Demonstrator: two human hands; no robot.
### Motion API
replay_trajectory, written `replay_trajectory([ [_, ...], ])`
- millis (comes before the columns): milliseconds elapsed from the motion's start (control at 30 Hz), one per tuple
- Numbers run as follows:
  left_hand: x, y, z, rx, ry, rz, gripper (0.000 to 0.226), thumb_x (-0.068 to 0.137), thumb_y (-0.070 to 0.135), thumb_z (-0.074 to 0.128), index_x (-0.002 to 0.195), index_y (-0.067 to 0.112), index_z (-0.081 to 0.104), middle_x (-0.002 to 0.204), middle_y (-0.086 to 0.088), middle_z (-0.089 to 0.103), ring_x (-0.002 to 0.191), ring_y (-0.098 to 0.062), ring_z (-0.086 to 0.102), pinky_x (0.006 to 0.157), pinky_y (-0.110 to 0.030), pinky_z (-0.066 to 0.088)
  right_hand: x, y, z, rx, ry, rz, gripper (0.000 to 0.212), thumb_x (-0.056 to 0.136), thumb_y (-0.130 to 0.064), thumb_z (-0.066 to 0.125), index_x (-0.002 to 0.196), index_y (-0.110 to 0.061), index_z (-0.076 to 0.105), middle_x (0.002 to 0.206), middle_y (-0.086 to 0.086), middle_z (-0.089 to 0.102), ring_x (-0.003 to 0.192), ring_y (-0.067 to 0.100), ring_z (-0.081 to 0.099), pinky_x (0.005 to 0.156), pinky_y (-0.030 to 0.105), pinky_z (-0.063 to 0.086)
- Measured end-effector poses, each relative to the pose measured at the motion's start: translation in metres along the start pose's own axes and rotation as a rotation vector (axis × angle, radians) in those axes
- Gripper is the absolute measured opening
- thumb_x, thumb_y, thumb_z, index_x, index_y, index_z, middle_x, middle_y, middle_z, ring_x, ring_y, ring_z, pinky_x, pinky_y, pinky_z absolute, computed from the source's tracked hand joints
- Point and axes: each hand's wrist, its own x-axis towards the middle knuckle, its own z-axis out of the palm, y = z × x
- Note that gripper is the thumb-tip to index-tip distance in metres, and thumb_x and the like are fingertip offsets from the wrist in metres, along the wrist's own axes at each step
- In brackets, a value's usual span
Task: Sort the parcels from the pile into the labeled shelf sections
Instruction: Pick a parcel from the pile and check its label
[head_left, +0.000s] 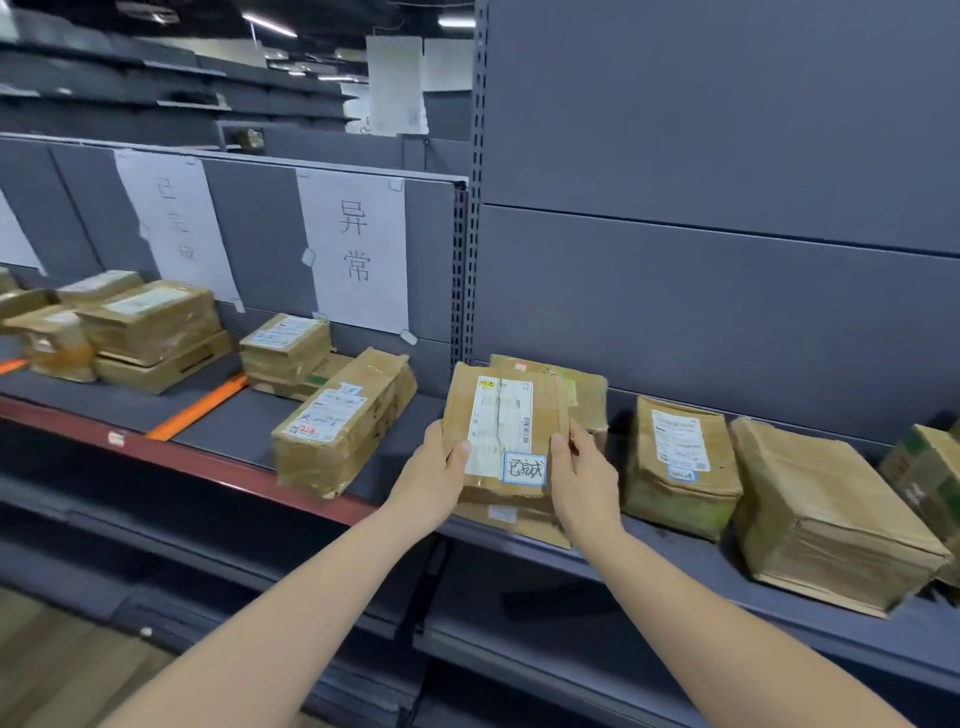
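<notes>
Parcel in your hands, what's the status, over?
Left hand and right hand grip the flat parcel by its sides. Held tilted up above the pile. Handwritten sticker faces camera. Nothing blocking the labeled sections to the left.

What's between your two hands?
In the head view, a flat brown parcel with a white label, gripped at its sides by the left hand and right hand.

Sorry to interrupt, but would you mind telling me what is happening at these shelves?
A person is sorting parcels. Both hands, left hand and right hand, hold a flat cardboard parcel tilted up over the unsorted pile. Its small handwritten sticker faces the camera. Other parcels already lie beneath the paper signs to the left.
</notes>
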Motion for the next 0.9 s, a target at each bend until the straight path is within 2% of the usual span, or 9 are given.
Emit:
replay_trajectory([
  [133, 0.001, -0.026, -0.044, 0.018, 0.006, -0.026, 0.040, 0.103, 0.034, 0.033, 0.142, 0.025, 0.028, 0.127, 0.009, 0.053, 0.098, -0.019, 0.059, 0.074, -0.036, 0.051, -0.011, -0.024, 0.044, 0.014, -0.001, 0.010, 0.027, 0.103, -0.029, 0.038, 0.122, -0.024, 0.057, 0.105, -0.008, 0.063, 0.097, 0.012, 0.058, 0.081, 0.029, 0.045],
  [233, 0.003, -0.045, -0.072, 0.026, 0.008, -0.024, 0.045, 0.104, 0.034, 0.034, 0.147, 0.024, 0.025, 0.136, 0.009, 0.049, 0.108, -0.014, 0.053, 0.083, -0.031, 0.046, -0.017, -0.040, 0.073, 0.008, 0.001, 0.021, 0.030, 0.103, -0.029, 0.038, 0.126, -0.021, 0.056, 0.108, -0.008, 0.061, 0.097, 0.013, 0.055, 0.085, 0.031, 0.045],
  [333, 0.005, -0.060, -0.095, 0.019, 0.017, -0.042, 0.048, 0.103, 0.034, 0.035, 0.148, 0.022, 0.024, 0.143, 0.004, 0.047, 0.118, -0.020, 0.052, 0.092, -0.032, 0.045, -0.022, -0.055, 0.095, 0.001, 0.005, 0.021, 0.034, 0.104, -0.028, 0.039, 0.133, -0.016, 0.053, 0.103, -0.010, 0.052, 0.097, 0.010, 0.048, 0.084, 0.027, 0.038],
  [467, 0.007, -0.074, -0.121, 0.019, 0.034, -0.069, 0.040, 0.104, 0.032, 0.035, 0.142, 0.019, 0.032, 0.133, -0.001, 0.055, 0.096, -0.017, 0.053, 0.077, -0.030, 0.042, -0.026, -0.071, 0.123, 0.014, -0.015, 0.003, 0.029, 0.104, -0.027, 0.039, 0.126, -0.019, 0.055, 0.099, -0.010, 0.054, 0.094, 0.013, 0.052, 0.078, 0.027, 0.036],
  [600, 0.009, -0.085, -0.143, 0.014, 0.044, -0.079, 0.040, 0.104, 0.031, 0.034, 0.143, 0.021, 0.031, 0.126, 0.005, 0.053, 0.098, -0.018, 0.054, 0.071, -0.026, 0.044, -0.022, -0.082, 0.147, 0.020, -0.036, -0.012, 0.031, 0.104, -0.028, 0.038, 0.131, -0.022, 0.053, 0.104, -0.008, 0.058, 0.098, 0.013, 0.054, 0.081, 0.028, 0.040],
  [733, 0.020, -0.095, -0.160, 0.020, 0.079, -0.094, 0.042, 0.104, 0.032, 0.034, 0.145, 0.023, 0.028, 0.131, 0.002, 0.055, 0.105, -0.023, 0.057, 0.074, -0.032, 0.047, -0.010, -0.091, 0.169, 0.041, -0.075, -0.016, 0.034, 0.103, -0.029, 0.039, 0.136, -0.023, 0.050, 0.108, -0.008, 0.058, 0.097, 0.009, 0.051, 0.083, 0.027, 0.040],
  [900, 0.041, -0.108, -0.180, 0.030, 0.133, -0.114, 0.039, 0.103, 0.036, 0.036, 0.140, 0.024, 0.031, 0.131, 0.002, 0.057, 0.105, -0.023, 0.060, 0.087, -0.044, 0.054, 0.014, -0.102, 0.197, 0.068, -0.112, -0.028, 0.036, 0.103, -0.031, 0.039, 0.137, -0.026, 0.049, 0.110, -0.008, 0.060, 0.097, 0.009, 0.052, 0.087, 0.029, 0.044],
])
